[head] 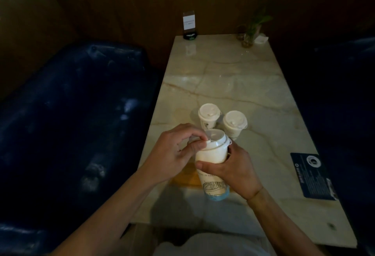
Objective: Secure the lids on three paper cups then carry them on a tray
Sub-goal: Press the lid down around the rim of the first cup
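Note:
A tall white paper cup (pixel 213 182) with a line drawing and a blue base is held tilted above the marble table (pixel 253 85). My right hand (pixel 235 168) grips its body. My left hand (pixel 176 152) pinches the rim of its white lid (pixel 216 140), which sits on top of the cup. Two more white paper cups stand upright just behind, each with a lid on: one at the left (pixel 209 116) and one at the right (pixel 235 123). An orange-brown flat thing (pixel 185 175), perhaps a tray, lies under my hands, mostly hidden.
A dark blue card (pixel 312 176) lies at the table's right edge. At the far end stand a sign holder (pixel 189 25) and a small plant in a glass (pixel 250 32). A dark blue padded seat (pixel 77 117) runs along the left. Wood panelling is behind.

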A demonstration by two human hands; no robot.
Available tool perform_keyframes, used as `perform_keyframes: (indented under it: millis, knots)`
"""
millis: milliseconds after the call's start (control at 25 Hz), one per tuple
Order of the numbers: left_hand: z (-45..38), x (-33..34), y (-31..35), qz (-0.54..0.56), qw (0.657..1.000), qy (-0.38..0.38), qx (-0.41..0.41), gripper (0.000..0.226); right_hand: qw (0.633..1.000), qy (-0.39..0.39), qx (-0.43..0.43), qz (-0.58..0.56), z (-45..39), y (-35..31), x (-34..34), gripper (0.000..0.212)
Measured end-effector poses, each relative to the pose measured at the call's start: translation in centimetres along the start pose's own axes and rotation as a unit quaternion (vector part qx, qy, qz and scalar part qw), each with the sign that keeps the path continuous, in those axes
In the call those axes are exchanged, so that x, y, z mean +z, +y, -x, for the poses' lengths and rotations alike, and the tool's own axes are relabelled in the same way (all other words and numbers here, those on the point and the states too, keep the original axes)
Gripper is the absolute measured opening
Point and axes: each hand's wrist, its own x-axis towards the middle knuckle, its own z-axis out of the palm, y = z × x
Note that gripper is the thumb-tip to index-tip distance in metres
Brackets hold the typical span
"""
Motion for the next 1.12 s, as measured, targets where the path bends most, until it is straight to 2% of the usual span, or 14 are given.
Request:
perform_keyframes:
  millis: [280,560,720,840,920,1000,1120]
  knots:
    - [-1.0,1.7,0.7,-0.012,1.000,0.015,-0.021,0.020,0.999,-0.020,-0.016,-0.027,-0.5,1.0,-1.8,0.074]
    - [-1.6,3.1,0.3,-0.030,0.999,0.018,-0.019,0.015,0.999,0.000,-0.038,-0.003,-1.7,1.9,-2.7,0.064]
    - [-1.1,3.9,-1.4,0.058,0.995,0.082,-0.022,0.015,0.999,0.012,-0.047,-0.016,-2.7,1.9,-1.7,0.076]
    - [-0.9,3.7,-2.3,0.154,0.977,0.118,-0.090,0.031,0.997,0.022,-0.066,-0.044,-3.7,1.2,-0.5,0.081]
    - [-0.7,2.8,-3.0,0.224,0.955,0.107,-0.165,0.049,0.995,0.028,-0.072,-0.069,-4.1,1.2,0.2,0.083]
    - [-0.5,1.9,-4.3,0.244,0.942,0.078,-0.215,0.063,0.994,0.029,-0.071,-0.080,-4.6,1.6,1.4,0.085]
    - [0.2,0.6,-6.1,0.239,0.940,0.058,-0.235,0.060,0.996,0.002,-0.044,-0.076,-5.0,2.6,3.2,0.090]
